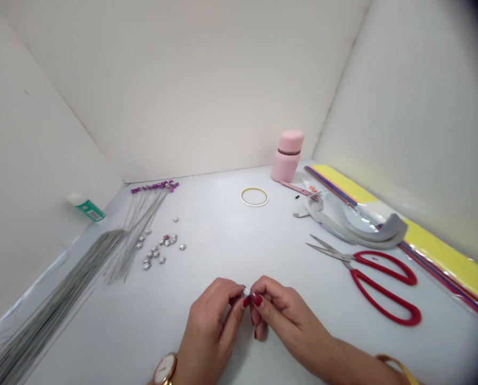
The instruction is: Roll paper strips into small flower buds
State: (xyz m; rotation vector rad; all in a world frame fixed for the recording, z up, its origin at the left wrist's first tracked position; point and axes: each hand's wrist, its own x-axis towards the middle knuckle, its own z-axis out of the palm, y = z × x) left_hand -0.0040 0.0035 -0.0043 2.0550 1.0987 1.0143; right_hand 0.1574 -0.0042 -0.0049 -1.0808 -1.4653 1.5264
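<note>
My left hand (213,326) and my right hand (281,313) meet at the near middle of the white table (223,224). Both pinch one tiny silver piece (246,292) between thumb and fingertips. The piece is mostly hidden by my fingers. A watch sits on my left wrist, a gold bangle on the right. A scatter of several similar small silver pieces (159,250) lies to the far left of my hands.
Thin grey wires (58,299) fan along the left edge, some tipped with purple beads (154,186). Red-handled scissors (377,280) lie at the right, beside grey strips (359,227) and yellow sheets (443,251). A pink jar (287,155), tape ring (254,196) and glue bottle (85,207) stand farther back.
</note>
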